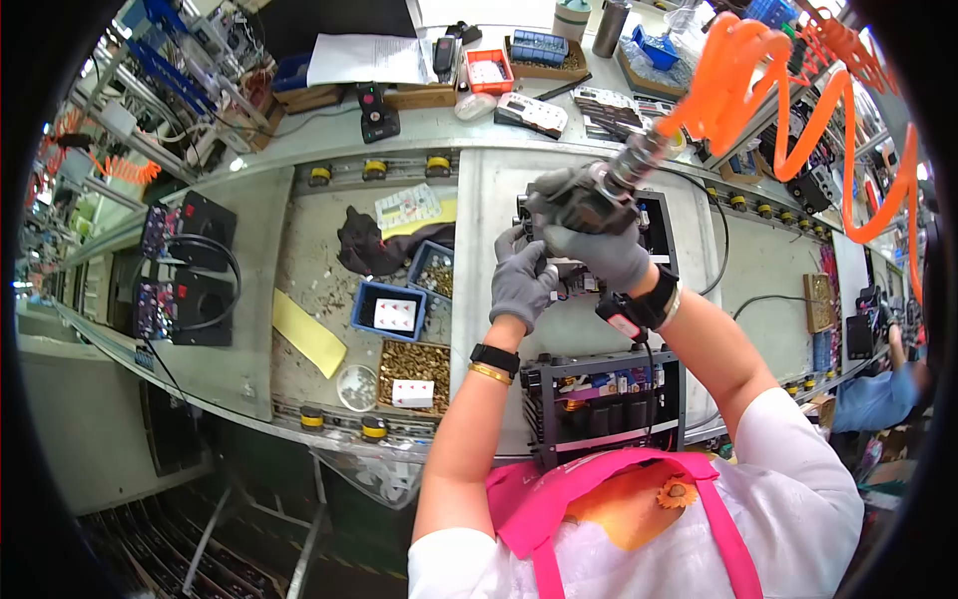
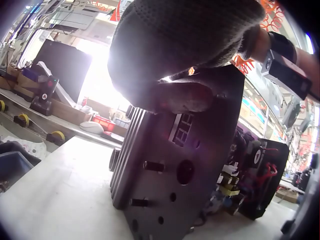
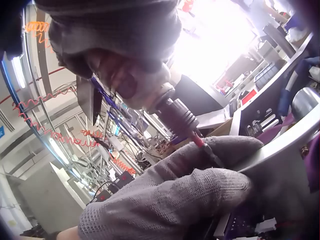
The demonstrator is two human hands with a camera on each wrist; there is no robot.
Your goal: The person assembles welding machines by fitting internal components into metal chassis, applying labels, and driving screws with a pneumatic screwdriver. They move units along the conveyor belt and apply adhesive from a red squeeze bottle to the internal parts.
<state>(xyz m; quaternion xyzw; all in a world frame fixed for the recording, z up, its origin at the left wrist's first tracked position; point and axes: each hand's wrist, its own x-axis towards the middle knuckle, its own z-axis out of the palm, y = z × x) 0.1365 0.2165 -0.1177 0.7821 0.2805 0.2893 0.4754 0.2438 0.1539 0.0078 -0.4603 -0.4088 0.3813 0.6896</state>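
My gloved right hand point(image 1: 604, 255) grips a dark power screwdriver point(image 1: 589, 205), tilted, with its coiled orange hose rising to the upper right. In the right wrist view its bit point(image 3: 198, 140) runs down between the thumb and finger of my gloved left hand point(image 3: 170, 195), which pinch around the bit's lower end at the chassis edge. The bit's tip is hidden. Under both hands stands a dark metal chassis point(image 2: 170, 175), with posts, holes and ridges on its near face. Wires and small parts show behind that face.
A second chassis point(image 1: 604, 399) lies nearer my body. Blue bins point(image 1: 364, 311) and a tray of brass-coloured parts point(image 1: 409, 361) are on the left. Two black units joined by a cable point(image 1: 205, 304) sit farther left. Another person's blue sleeve point(image 1: 873, 401) shows at far right.
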